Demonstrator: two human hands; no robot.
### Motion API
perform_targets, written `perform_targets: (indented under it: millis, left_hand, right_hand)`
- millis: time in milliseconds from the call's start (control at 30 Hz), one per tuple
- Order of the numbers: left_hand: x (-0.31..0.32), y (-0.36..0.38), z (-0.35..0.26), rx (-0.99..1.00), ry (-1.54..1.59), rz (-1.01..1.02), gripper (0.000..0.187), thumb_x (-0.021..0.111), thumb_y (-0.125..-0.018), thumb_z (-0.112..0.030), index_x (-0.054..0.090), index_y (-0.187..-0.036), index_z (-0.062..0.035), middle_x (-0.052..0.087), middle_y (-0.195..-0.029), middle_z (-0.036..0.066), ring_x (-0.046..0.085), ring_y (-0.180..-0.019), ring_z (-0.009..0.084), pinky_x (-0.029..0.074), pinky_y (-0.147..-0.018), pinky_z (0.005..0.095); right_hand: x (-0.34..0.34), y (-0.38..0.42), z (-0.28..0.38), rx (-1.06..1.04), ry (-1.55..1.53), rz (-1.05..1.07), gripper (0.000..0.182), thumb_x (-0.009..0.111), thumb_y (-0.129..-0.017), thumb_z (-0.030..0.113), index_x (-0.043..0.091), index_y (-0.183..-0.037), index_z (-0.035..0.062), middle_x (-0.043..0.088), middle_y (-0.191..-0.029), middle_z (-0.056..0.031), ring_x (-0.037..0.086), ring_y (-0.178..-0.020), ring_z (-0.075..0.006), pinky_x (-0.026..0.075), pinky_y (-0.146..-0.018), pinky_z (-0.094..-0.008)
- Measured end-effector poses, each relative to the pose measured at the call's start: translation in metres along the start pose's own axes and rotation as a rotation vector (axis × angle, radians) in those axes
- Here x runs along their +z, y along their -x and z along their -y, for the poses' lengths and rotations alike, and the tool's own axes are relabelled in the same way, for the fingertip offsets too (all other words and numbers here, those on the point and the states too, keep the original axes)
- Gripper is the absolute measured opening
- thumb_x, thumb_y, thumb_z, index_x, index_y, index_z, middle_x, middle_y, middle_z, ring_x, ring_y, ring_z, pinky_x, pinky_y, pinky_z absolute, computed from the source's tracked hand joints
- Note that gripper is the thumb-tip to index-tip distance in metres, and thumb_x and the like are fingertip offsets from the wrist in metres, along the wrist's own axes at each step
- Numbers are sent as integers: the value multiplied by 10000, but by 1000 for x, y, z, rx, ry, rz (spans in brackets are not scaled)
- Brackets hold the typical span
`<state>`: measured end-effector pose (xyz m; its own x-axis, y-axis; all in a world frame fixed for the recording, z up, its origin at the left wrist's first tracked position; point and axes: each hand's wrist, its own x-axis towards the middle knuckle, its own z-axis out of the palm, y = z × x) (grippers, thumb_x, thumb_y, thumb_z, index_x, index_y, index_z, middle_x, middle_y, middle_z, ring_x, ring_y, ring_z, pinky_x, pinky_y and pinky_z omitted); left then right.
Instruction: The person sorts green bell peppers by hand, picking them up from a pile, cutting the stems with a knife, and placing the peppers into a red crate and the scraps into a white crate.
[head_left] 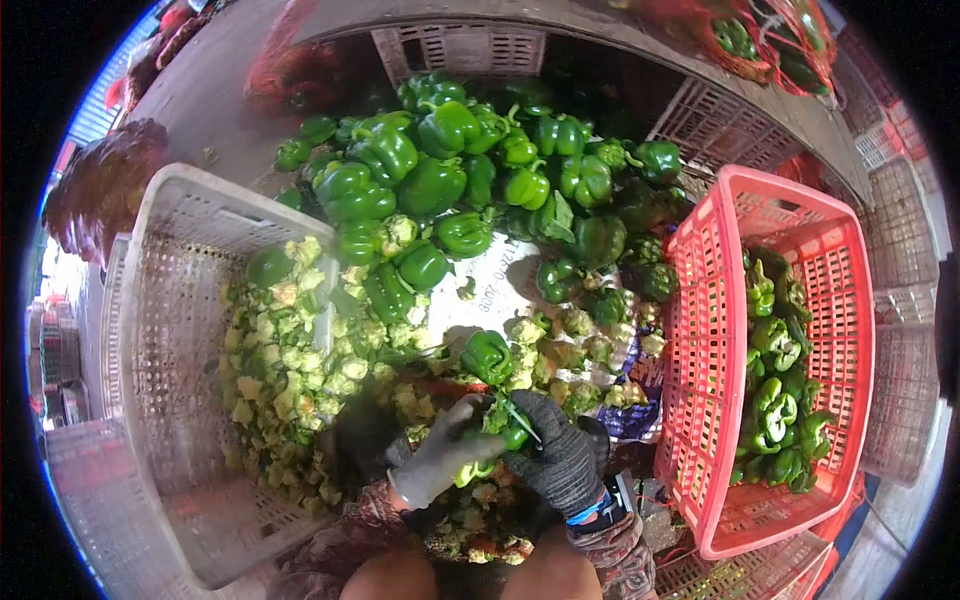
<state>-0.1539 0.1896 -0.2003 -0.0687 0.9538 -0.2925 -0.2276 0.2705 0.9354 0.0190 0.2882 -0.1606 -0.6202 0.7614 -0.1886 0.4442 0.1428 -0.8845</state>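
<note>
My left hand [438, 458], in a light grey glove, is closed at the side of a green bell pepper [515, 438] held low in front of me. My right hand [556, 452], in a dark grey glove, grips a small knife [522, 420], its thin pale blade lying across the pepper's top. Fingers hide much of that pepper and the knife's handle. Just beyond the hands sits another green bell pepper [487, 357]. Pale cut-off pepper cores [300, 370] lie heaped to the left, and more trimmings [575, 355] are scattered on the right.
A large pile of green bell peppers [430, 180] spreads ahead over a white printed sheet [482, 285]. On the left a whitish crate [165, 390] lies tilted with cores. The red crate [700, 370] at right holds peppers. Net bags [765, 45] sit at the upper right.
</note>
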Motion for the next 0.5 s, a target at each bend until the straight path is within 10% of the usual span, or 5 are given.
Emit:
perform_targets:
  millis: [133, 433, 500]
  left_hand:
    - [3, 2, -1, -149, -218, -59, 398, 597, -875, -22, 496, -1260, -42, 550, -1219, 136, 554, -1112, 237, 415, -984, 316]
    - [-1, 8, -7, -285, -195, -160, 374, 643, -822, -240, 612, -1132, -34, 637, -944, 105, 579, -839, 165, 470, -745, 322]
    - [-2, 11, -17, -360, -149, -144, 454, 653, -829, -267, 514, -1224, -92, 564, -1096, 125, 508, -1002, 238, 424, -857, 376]
  right_hand:
    - [2, -3, 15, -52, 224, 81, 726, 794, -663, 169, 476, -1311, 87, 547, -1269, -160, 622, -1039, -309, 508, -873, -372]
    - [29, 18, 12, -73, 390, 36, 723, 740, -689, 316, 452, -1312, 89, 568, -1193, -194, 639, -902, -352, 518, -719, -431]
    - [38, 20, -9, -136, 379, 70, 811, 744, -736, 380, 357, -1396, 112, 525, -1262, -169, 609, -1021, -322, 536, -792, -429]
